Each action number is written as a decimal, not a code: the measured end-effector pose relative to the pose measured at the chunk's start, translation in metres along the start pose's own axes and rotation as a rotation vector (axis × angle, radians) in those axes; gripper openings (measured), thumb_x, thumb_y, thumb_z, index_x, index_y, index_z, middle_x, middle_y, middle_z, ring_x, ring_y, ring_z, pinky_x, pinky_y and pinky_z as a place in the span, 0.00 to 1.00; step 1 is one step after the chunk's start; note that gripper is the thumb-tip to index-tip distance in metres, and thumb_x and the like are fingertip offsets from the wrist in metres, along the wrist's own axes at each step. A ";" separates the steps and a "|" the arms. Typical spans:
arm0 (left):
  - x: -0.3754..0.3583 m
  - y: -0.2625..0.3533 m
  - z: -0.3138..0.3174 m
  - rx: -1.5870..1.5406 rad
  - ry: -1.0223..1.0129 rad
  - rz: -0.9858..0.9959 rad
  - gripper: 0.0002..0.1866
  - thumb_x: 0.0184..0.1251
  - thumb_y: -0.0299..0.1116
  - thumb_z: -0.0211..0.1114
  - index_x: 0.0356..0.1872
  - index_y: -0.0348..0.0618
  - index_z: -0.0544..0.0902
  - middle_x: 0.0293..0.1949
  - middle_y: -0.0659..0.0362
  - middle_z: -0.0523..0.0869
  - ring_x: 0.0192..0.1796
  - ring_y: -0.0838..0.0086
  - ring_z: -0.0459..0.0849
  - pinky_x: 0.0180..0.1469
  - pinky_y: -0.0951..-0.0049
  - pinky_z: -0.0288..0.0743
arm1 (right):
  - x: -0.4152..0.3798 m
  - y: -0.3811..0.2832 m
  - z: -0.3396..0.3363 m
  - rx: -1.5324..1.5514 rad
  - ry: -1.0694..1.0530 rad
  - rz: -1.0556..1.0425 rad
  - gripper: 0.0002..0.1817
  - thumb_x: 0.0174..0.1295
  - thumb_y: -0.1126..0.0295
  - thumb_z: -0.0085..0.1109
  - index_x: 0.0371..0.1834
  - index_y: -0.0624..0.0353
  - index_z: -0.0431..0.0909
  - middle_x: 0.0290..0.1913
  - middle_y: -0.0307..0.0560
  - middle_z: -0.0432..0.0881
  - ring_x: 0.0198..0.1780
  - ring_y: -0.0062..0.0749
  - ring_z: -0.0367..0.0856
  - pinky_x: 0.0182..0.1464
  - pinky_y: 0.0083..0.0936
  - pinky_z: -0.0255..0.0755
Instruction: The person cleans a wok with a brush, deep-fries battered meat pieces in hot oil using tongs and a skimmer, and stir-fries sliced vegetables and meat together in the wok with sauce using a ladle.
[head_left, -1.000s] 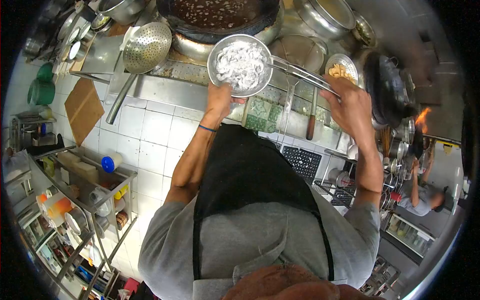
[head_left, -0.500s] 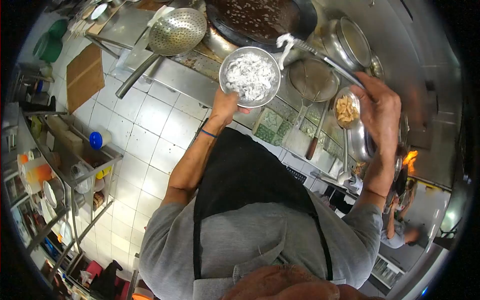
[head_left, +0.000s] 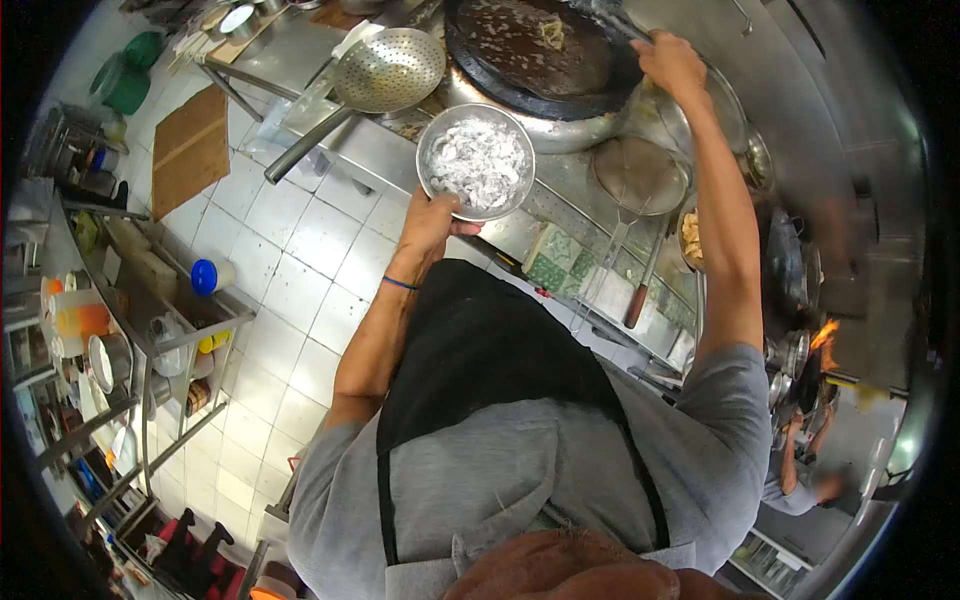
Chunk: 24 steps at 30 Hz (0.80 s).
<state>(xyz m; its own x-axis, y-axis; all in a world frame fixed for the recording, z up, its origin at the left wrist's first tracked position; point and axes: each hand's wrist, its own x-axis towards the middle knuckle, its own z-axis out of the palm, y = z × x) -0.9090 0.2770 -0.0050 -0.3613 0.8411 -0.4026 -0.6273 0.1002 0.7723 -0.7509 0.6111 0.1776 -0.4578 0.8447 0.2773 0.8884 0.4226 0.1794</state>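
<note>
My left hand (head_left: 432, 222) grips the lower left rim of a metal bowl (head_left: 424, 170) holding white, flour-coated pieces (head_left: 478, 162). Up at the right, my right hand (head_left: 672, 62) is closed round the handle of metal tongs (head_left: 618, 24), which reach left over a large dark wok (head_left: 462, 62). Dark oil with small bits fills the wok, and a pale piece (head_left: 552, 33) floats near its top. The tips of the tongs cannot be made out.
A perforated ladle (head_left: 388, 70) lies left of the wok. Right of the bowl are a round strainer (head_left: 640, 176), a green-and-white cloth (head_left: 556, 258) and a dish of yellowish pieces (head_left: 692, 236). Flame (head_left: 825, 335) rises at the right, near another person (head_left: 792, 480).
My right hand and the tongs have moved up and left, over the wok. The white piece they held is no longer at their tips. A pale piece now shows in the oil.
</note>
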 end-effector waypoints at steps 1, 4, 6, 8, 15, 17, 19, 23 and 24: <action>-0.006 0.007 -0.003 -0.031 0.037 0.001 0.29 0.58 0.18 0.51 0.64 0.27 0.64 0.51 0.41 0.82 0.40 0.56 0.88 0.29 0.66 0.90 | -0.006 -0.004 -0.013 0.084 0.031 -0.069 0.25 0.64 0.49 0.59 0.58 0.52 0.82 0.46 0.59 0.86 0.53 0.52 0.84 0.55 0.43 0.76; -0.006 0.014 -0.014 -0.065 0.016 0.055 0.31 0.60 0.18 0.52 0.68 0.29 0.59 0.55 0.41 0.78 0.46 0.57 0.87 0.34 0.63 0.90 | -0.056 -0.017 -0.077 0.291 -0.004 -0.281 0.23 0.64 0.53 0.61 0.57 0.53 0.82 0.46 0.59 0.86 0.52 0.52 0.84 0.55 0.44 0.76; -0.001 0.021 -0.017 -0.065 -0.003 0.062 0.35 0.62 0.18 0.53 0.71 0.33 0.53 0.58 0.42 0.76 0.50 0.57 0.86 0.36 0.62 0.90 | -0.093 -0.038 -0.111 0.330 -0.087 -0.456 0.20 0.63 0.57 0.64 0.56 0.53 0.83 0.47 0.57 0.87 0.51 0.51 0.85 0.54 0.43 0.77; -0.006 0.035 -0.010 -0.021 -0.016 0.092 0.35 0.62 0.18 0.53 0.72 0.36 0.53 0.58 0.42 0.76 0.50 0.57 0.86 0.36 0.63 0.90 | -0.127 -0.058 -0.121 0.282 -0.057 -0.620 0.18 0.61 0.60 0.66 0.53 0.54 0.85 0.48 0.55 0.87 0.49 0.47 0.87 0.53 0.41 0.79; -0.007 0.048 0.001 0.055 -0.112 0.152 0.38 0.63 0.16 0.52 0.75 0.40 0.50 0.60 0.44 0.76 0.51 0.55 0.86 0.35 0.61 0.90 | -0.169 -0.099 -0.117 0.172 -0.045 -0.670 0.16 0.58 0.65 0.67 0.48 0.60 0.84 0.41 0.50 0.87 0.38 0.47 0.86 0.38 0.38 0.80; -0.006 0.047 0.001 0.037 -0.108 0.145 0.37 0.63 0.17 0.52 0.74 0.38 0.52 0.59 0.44 0.76 0.51 0.57 0.85 0.35 0.63 0.90 | -0.166 -0.088 -0.120 0.212 -0.030 -0.642 0.15 0.58 0.65 0.67 0.47 0.59 0.85 0.41 0.51 0.87 0.40 0.47 0.87 0.40 0.38 0.80; -0.003 0.043 0.000 0.009 -0.076 0.121 0.33 0.63 0.19 0.54 0.71 0.33 0.56 0.57 0.44 0.77 0.50 0.60 0.85 0.35 0.66 0.90 | -0.165 -0.081 -0.138 0.224 0.091 -0.640 0.12 0.60 0.66 0.66 0.43 0.60 0.87 0.39 0.50 0.88 0.38 0.45 0.88 0.40 0.38 0.81; 0.018 0.016 -0.016 -0.045 -0.008 0.066 0.34 0.62 0.17 0.52 0.71 0.35 0.55 0.57 0.42 0.77 0.48 0.56 0.87 0.32 0.62 0.90 | -0.151 -0.060 -0.155 0.247 0.217 -0.522 0.12 0.59 0.65 0.66 0.44 0.54 0.88 0.39 0.49 0.88 0.38 0.46 0.87 0.41 0.37 0.81; 0.020 0.010 -0.018 -0.054 0.013 0.049 0.33 0.61 0.18 0.52 0.70 0.33 0.56 0.56 0.41 0.78 0.46 0.56 0.87 0.32 0.62 0.90 | -0.144 -0.055 -0.155 0.231 0.213 -0.433 0.12 0.60 0.61 0.66 0.45 0.50 0.88 0.39 0.49 0.88 0.40 0.47 0.88 0.43 0.39 0.80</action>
<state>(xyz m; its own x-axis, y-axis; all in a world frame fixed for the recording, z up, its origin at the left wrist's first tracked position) -0.9350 0.2854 -0.0145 -0.4014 0.8370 -0.3719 -0.6446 0.0303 0.7639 -0.7390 0.4148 0.2742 -0.7599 0.5015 0.4136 0.5897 0.7996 0.1139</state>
